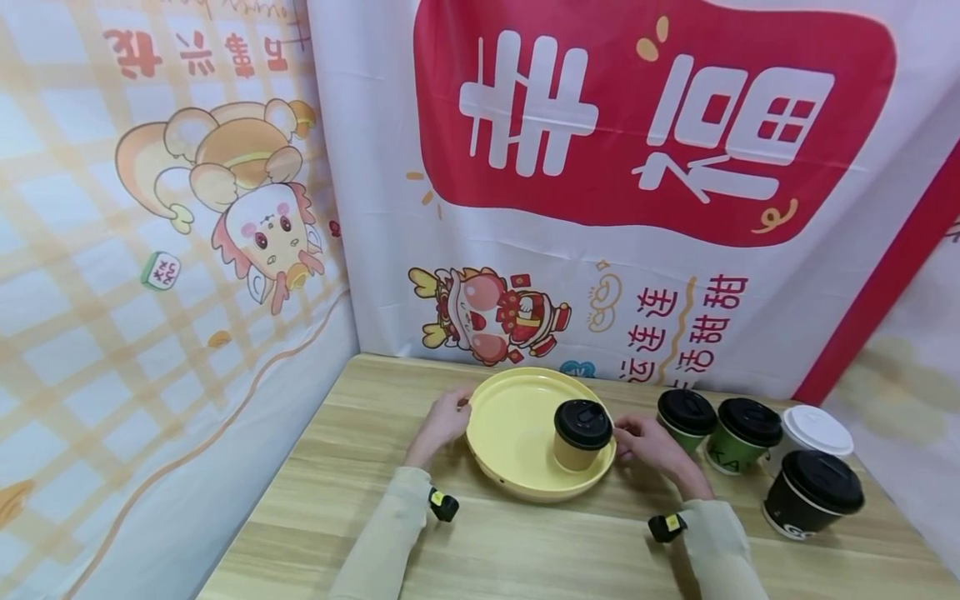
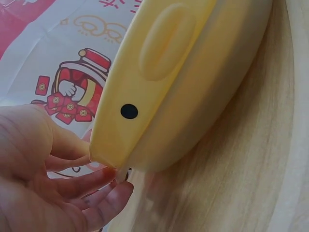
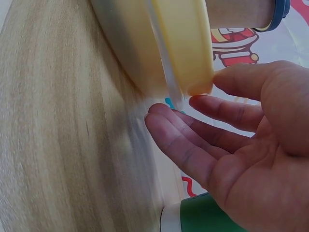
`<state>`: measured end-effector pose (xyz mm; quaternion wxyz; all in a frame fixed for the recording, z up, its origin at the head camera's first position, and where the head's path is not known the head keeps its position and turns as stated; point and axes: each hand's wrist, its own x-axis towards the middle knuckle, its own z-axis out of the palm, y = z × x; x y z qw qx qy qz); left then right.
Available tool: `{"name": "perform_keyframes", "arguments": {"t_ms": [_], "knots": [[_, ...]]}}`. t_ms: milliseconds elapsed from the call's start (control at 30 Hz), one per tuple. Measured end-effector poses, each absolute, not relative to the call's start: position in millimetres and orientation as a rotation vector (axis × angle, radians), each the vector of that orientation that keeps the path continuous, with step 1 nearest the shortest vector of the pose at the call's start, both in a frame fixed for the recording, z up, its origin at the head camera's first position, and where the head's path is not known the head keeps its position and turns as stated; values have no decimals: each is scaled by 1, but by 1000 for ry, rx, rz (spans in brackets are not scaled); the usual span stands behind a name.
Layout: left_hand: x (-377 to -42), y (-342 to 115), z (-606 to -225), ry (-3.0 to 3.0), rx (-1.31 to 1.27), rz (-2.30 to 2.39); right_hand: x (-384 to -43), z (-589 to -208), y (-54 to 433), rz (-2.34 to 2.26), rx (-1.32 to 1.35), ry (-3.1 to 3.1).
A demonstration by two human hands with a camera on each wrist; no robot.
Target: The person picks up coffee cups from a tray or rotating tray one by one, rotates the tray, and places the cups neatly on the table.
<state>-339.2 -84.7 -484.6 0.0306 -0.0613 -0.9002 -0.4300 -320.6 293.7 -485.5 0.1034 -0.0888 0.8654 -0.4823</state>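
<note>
A round yellow tray (image 1: 517, 417) is on the wooden table, with a tan paper cup (image 1: 577, 454) under a black lid standing inside its right part. My left hand (image 1: 447, 417) grips the tray's left edge, thumb and fingers to either side of the rim in the left wrist view. At the opposite edge, my right hand (image 1: 656, 446) pinches the rim between thumb and index finger. The other right fingers (image 3: 178, 140) extend below it, close over the table. In the left wrist view, the tray's side wall (image 2: 159, 106) shows a black dot and a raised oval.
Right of the tray stand two green cups (image 1: 727, 454) with black lids, a white-lidded cup (image 1: 813, 429) and a black cup (image 1: 806, 496). A printed cloth (image 1: 375, 250) hangs behind the table (image 1: 525, 550), and another (image 1: 112, 400) borders it on the left.
</note>
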Motion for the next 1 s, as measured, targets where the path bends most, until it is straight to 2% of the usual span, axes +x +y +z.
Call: {"name": "perform_keyframes", "arguments": {"t_ms": [300, 567, 1000], "knots": [[-338, -85, -485, -2795, -163, -1361, -317, -478, 291, -1350, -196, 2620], [-339, -86, -487, -2806, -152, -1360, -313, -464, 291, -1133, -257, 2795], [-337, -88, -484, -2793, -180, -1340, -291, -414, 287, -1079, -350, 2954]]}}
